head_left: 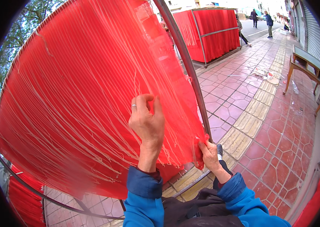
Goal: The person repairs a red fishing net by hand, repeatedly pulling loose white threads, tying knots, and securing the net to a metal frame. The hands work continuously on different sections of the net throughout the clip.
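Observation:
A wide sheet of red hanging cloth [73, 83] fills the left and middle of the view, hung in a metal frame. Long pale threads [88, 147] run down its surface, some hanging loose toward the lower edge. My left hand [147, 119], with a ring on one finger, is raised in front of the cloth, its fingers curled in a pinch. Pale strands run up from its fingertips. Lower and to the right, my right hand [210, 156] grips the bottom corner of the red cloth beside the frame's upright.
The brown metal upright [190, 68] curves past the cloth's right side. Another rack with red cloth [218, 34] stands farther along the tiled pavement [258, 151]. A wooden table [311, 62] stands at right, near litter [266, 75]. People stand in the distance.

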